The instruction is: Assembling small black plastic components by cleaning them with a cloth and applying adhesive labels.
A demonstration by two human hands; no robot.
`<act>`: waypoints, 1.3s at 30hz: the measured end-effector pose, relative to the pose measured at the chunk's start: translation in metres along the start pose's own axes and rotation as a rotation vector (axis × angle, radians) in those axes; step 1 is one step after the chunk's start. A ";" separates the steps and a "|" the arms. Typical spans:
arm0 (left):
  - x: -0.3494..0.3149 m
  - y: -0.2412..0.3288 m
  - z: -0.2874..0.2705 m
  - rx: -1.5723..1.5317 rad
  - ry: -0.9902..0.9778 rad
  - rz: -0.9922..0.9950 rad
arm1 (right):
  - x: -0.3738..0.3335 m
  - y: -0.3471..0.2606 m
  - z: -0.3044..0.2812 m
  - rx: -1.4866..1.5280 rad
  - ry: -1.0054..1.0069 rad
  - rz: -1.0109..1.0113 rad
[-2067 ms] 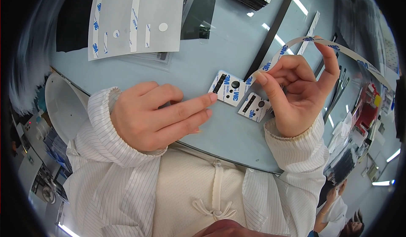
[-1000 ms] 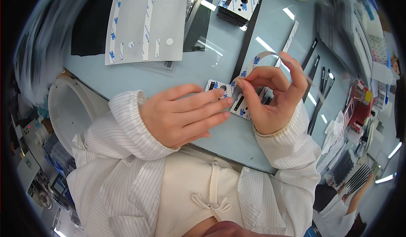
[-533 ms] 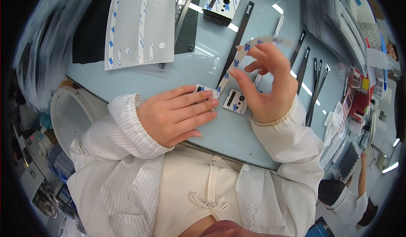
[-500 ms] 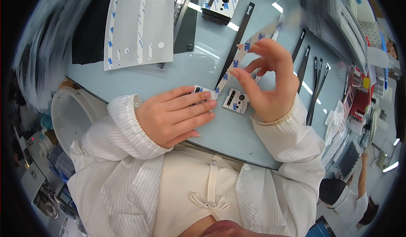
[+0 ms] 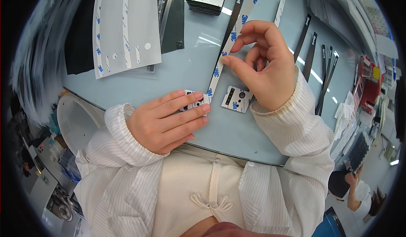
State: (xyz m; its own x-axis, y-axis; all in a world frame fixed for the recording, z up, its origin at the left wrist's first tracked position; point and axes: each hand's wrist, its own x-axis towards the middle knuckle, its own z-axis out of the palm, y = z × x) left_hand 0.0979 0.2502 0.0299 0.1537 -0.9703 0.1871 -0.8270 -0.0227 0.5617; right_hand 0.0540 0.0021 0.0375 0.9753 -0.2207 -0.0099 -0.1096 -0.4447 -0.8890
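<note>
Two small grey-white panels [image 5: 237,98], dark cutouts

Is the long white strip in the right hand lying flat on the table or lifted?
Lifted at one end: the right hand pinches the white strip above the table; its lower end reaches the small plate under the left hand.

A long white paper strip [image 5: 220,64] with small blue marks runs slanted across the pale blue table. Its top part is pinched at the fingertips, and its low end sits just beside 2 small pieces. 1 small white piece [image 5: 193,104] lies flat, partly hidden under fingers. The other small grey-white piece [image 5: 236,99], with a dark slot and a round hole, lies flat and tilted.
</note>
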 end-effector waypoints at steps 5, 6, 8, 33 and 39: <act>0.000 0.002 0.000 0.015 0.001 -0.017 | 0.000 -0.002 0.002 -0.046 0.026 -0.017; 0.000 0.002 0.000 0.014 -0.004 -0.021 | 0.000 -0.001 0.002 -0.077 0.038 -0.036; 0.000 0.000 0.001 0.010 -0.009 -0.024 | -0.001 0.000 0.002 -0.066 0.038 -0.024; 0.001 0.000 -0.003 0.006 -0.034 -0.001 | -0.001 0.004 0.007 -0.099 0.057 -0.071; 0.001 0.000 -0.002 0.003 -0.027 -0.001 | -0.001 0.003 0.010 -0.258 0.121 -0.179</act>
State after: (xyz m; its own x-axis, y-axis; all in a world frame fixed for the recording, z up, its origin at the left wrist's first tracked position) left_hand 0.0993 0.2496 0.0320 0.1396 -0.9765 0.1643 -0.8283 -0.0242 0.5598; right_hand 0.0547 0.0092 0.0302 0.9553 -0.2140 0.2042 0.0014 -0.6871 -0.7265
